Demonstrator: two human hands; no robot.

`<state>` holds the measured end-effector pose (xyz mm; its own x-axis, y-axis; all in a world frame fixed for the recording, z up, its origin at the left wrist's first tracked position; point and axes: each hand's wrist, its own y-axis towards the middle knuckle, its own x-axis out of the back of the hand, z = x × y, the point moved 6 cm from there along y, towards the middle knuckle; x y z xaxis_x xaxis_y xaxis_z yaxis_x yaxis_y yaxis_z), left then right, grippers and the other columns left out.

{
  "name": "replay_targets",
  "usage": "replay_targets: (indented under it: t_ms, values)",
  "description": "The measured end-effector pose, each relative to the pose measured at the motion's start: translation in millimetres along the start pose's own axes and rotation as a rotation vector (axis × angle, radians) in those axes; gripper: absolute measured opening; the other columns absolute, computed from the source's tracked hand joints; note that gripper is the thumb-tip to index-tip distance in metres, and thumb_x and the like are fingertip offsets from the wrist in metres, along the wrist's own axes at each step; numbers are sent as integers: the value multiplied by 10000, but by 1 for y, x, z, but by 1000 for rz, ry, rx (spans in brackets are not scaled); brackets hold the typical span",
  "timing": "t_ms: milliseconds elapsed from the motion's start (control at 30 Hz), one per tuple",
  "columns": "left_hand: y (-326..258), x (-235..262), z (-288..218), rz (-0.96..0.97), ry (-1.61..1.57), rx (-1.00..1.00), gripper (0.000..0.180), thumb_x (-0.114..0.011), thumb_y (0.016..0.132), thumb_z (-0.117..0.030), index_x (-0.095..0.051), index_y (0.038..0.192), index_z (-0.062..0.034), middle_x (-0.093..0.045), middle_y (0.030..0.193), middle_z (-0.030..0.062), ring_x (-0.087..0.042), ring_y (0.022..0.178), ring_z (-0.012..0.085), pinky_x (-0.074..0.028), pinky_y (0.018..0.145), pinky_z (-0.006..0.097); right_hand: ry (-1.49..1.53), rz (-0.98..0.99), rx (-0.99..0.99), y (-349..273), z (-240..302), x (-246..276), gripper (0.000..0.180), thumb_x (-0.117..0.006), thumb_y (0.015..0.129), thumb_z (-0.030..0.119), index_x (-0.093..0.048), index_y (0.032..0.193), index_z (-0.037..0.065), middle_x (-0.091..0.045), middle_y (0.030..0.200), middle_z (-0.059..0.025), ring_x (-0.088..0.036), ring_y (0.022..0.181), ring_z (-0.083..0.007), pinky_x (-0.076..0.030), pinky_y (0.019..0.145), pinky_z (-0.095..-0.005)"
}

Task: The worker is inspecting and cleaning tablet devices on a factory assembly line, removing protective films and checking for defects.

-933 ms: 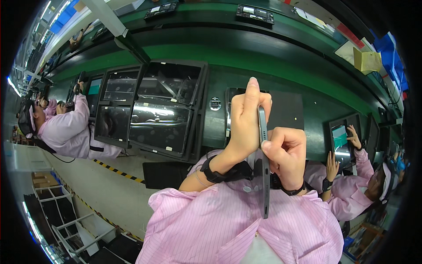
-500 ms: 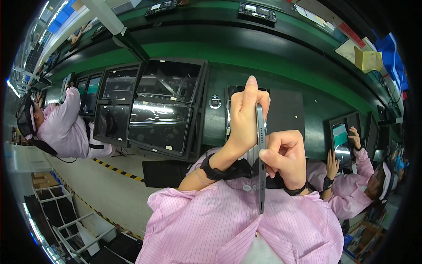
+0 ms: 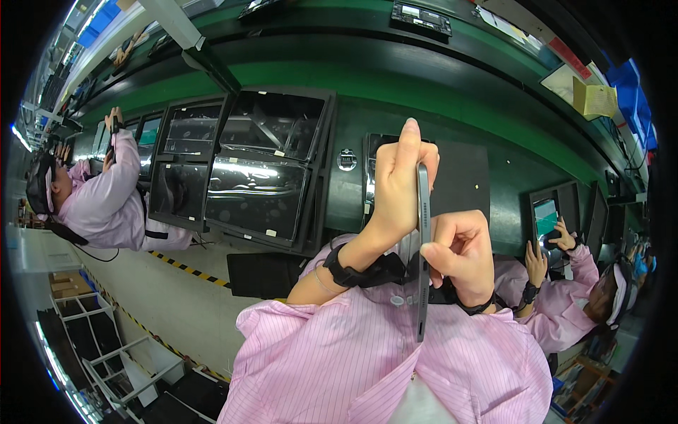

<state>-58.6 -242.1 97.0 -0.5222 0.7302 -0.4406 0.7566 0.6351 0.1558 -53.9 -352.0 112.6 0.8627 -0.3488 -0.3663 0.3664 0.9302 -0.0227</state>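
A thin grey tablet (image 3: 423,304) stands on edge in front of my chest, so only its narrow side shows, with speaker holes and a port. My left hand (image 3: 397,185) grips its far end from the left, thumb pointing away from me. Lower down, my right hand (image 3: 463,256) holds the right side with curled fingers, its thumb against the tablet's edge. Both faces of the tablet are hidden from this angle. Beyond my hands, a dark mat (image 3: 462,177) and a partly covered black panel (image 3: 374,166) lie on the green bench.
To the left, black trays (image 3: 321,191) hold film-covered screens (image 3: 258,201). A small round black-and-white piece (image 3: 347,160) lies beside them. Co-workers sit left (image 3: 106,191) and right (image 3: 565,304), the right one handling a lit screen (image 3: 546,219). An opened device (image 3: 421,20) rests on the far conveyor.
The tablet and both my hands have shifted slightly to the right, with the same grip. The left co-worker's hands have moved, and the right co-worker's far hand has come lower over the screen.
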Motion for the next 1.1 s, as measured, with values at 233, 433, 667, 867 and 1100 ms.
replay_targets:
  t_ms: [233,433,667,867,1100]
  values:
    - [-1,-3,2,-7,88,-8,651,-246,954,-387,-338,380,-93,-315,349,1,-300,359,78,-284,407,218,-38,-196,85,5,7,5,274,-569,825,-13,-455,577,11,-487,466,-28,-440,332,-63,-306,318,-195]
    - [-5,-3,0,30,28,-9,648,-258,949,-401,-343,384,-96,-311,345,0,-296,341,78,-289,399,213,72,-69,-50,2,-2,5,269,-576,808,-29,-462,568,16,-500,486,-30,-462,369,-64,-329,360,-192]
    - [3,0,2,34,52,3,636,-247,949,-400,-356,398,-100,-322,341,4,-307,323,81,-308,394,209,-16,3,5,1,1,2,245,-611,769,-50,-491,566,15,-531,535,-31,-479,426,-56,-343,406,-193]
    - [5,2,7,4,32,32,633,-249,946,-409,-355,401,-105,-326,343,3,-304,319,81,-310,395,207,13,-46,2,4,0,4,232,-602,784,-41,-498,583,12,-523,530,-32,-467,407,-54,-340,395,-187]
    - [6,7,9,-21,39,24,629,-253,946,-412,-341,404,-105,-322,345,-2,-294,317,77,-299,385,206,67,-64,-16,10,-7,7,224,-594,809,-5,-496,607,3,-522,526,-34,-470,384,-61,-333,366,-184]
